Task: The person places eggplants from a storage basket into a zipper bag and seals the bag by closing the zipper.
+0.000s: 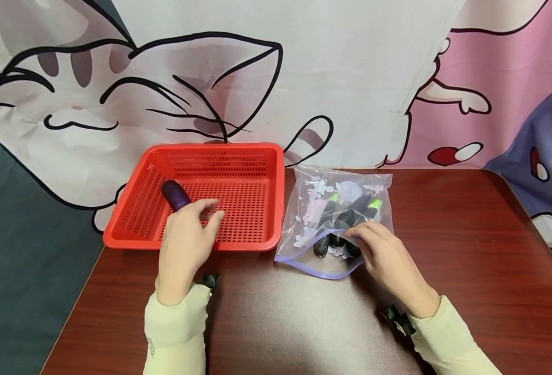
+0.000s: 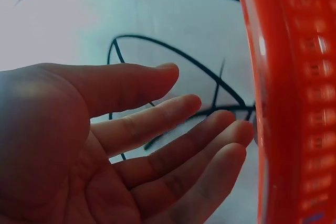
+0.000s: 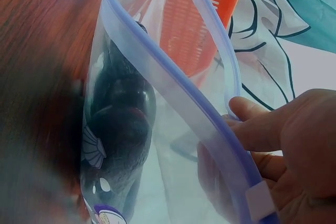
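Clear plastic sags readily, I judge, so my right hand (image 1: 390, 255), pinching the bag (image 1: 289, 242) near its lavender seal (image 1: 329, 276), should hold the mouth wide and off the dark vegetables (image 1: 321, 247) inside. My left hand (image 1: 187, 239), fingers loose and holding nothing, is over the red basket (image 1: 220, 147), where 1 purple eggplant (image 1: 176, 195) lies partly hidden by it; those fingers ought to clear the rim.

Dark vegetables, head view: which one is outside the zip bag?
The purple one in the red basket, partly hidden by the left hand; the others are inside the clear zip bag.
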`<state>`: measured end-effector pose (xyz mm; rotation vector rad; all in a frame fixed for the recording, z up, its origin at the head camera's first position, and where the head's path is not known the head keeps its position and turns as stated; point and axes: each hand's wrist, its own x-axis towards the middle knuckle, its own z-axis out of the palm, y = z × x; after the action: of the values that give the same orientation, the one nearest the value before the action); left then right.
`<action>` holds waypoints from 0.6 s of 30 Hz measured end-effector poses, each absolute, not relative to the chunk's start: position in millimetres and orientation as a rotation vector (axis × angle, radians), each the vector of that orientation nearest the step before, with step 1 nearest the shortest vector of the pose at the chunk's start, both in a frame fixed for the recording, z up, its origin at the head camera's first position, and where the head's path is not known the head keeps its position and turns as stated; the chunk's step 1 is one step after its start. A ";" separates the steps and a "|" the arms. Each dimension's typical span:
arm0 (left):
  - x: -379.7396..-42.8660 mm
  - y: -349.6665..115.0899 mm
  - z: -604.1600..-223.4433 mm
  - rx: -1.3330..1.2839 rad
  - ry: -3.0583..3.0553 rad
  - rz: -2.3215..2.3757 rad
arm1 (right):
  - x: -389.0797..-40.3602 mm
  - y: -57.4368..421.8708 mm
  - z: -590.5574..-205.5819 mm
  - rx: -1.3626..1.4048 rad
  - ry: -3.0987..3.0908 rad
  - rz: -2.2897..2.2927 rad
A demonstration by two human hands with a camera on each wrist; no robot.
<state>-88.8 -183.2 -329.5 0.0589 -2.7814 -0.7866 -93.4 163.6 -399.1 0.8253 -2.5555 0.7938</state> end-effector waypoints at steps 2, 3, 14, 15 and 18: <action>-90.5 -187.9 -330.5 0.099 -2.791 -0.783 | -93.0 163.8 -398.8 0.824 -2.555 0.793; -91.3 -190.0 -331.0 0.118 -2.797 -0.782 | -92.9 163.8 -398.7 0.823 -2.556 0.794; -100.2 -220.8 -326.8 0.251 -2.900 -0.752 | -93.2 163.6 -397.8 0.829 -2.555 0.791; -101.2 -224.4 -325.3 0.260 -2.911 -0.735 | -93.3 163.6 -398.0 0.829 -2.552 0.791; -105.3 -234.0 -320.7 0.261 -2.943 -0.698 | -93.6 163.6 -399.0 0.835 -2.533 0.793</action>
<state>-105.3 -234.0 -320.7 0.2613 -2.9427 -0.6975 -93.6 163.6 -399.0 0.8349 -2.5327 0.7925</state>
